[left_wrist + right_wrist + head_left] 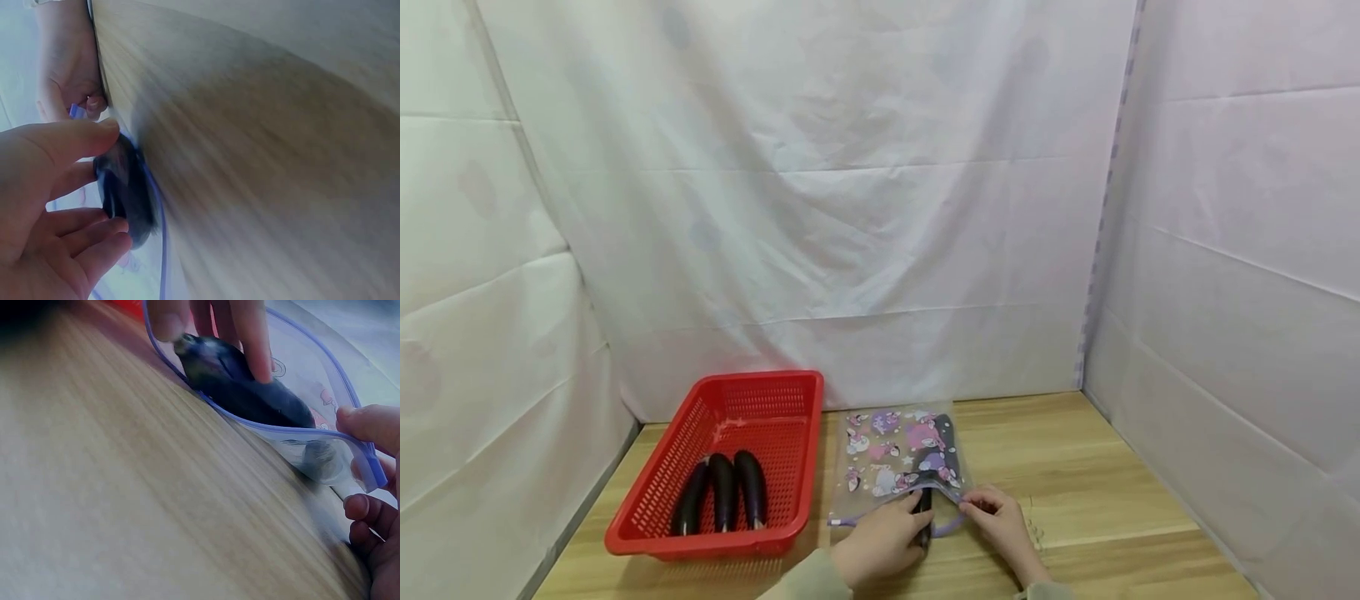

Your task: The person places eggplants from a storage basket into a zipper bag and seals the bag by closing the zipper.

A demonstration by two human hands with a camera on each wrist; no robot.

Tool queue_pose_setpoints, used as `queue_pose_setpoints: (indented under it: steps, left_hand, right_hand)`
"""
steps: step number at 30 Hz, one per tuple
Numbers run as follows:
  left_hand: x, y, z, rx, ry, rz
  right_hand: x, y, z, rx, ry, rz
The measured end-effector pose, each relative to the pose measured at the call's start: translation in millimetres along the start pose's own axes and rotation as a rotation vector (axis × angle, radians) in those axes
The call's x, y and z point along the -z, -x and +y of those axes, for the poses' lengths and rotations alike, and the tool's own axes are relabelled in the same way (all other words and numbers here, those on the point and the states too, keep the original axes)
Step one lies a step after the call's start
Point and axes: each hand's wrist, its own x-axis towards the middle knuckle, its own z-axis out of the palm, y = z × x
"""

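Observation:
A clear zip bag (870, 483) with pink and purple cartoon prints lies flat, its purple-edged mouth facing me and spread apart. My left hand (882, 535) holds a dark purple eggplant (250, 394), thumb near the stem end and fingers along its side. The eggplant's far part is inside the bag's mouth, and its stem end sticks out. At the mouth's right corner, my right hand (1002, 527) pinches the purple zip edge (369, 464) between thumb and fingers. Another dark eggplant (948, 437) shows through the plastic along the bag's right side.
Left of the bag stands a red perforated basket (811, 492) with three eggplants (724, 492) side by side at its near end. Everything is on a wood-grain table (1105, 492), with white curtains (865, 250) behind and at both sides.

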Motion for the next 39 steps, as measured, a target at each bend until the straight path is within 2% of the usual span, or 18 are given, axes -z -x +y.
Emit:
queue_pose_setpoints:
  steps: [4, 14, 25, 31, 39]
  left_hand:
    - [-6.7, -9.2, -0.7, 0.055, 0.022, 0.004]
    - [-22.6, -20.7, 2.1, 0.155, 0.049, -0.009]
    - [-26.6, -30.8, 5.1, 0.202, 0.053, 0.040]
    - [-32.4, -38.2, 2.2, 0.245, 0.077, 0.060]
    - [-33.3, -45.6, -1.1, 0.293, 0.138, 0.030]
  right_hand:
    - [-0.7, -0.7, -7.1, 0.000, 0.000, 0.008]
    - [-1.4, 2.3, -1.0, 0.082, 0.006, -0.002]
    - [-2.0, 2.6, -0.9, 0.027, 0.013, -0.001]
    - [-2.7, 3.4, 1.3, 0.060, 0.019, -0.004]
    - [-3.7, 1.5, 1.1, 0.034, 0.007, -0.002]
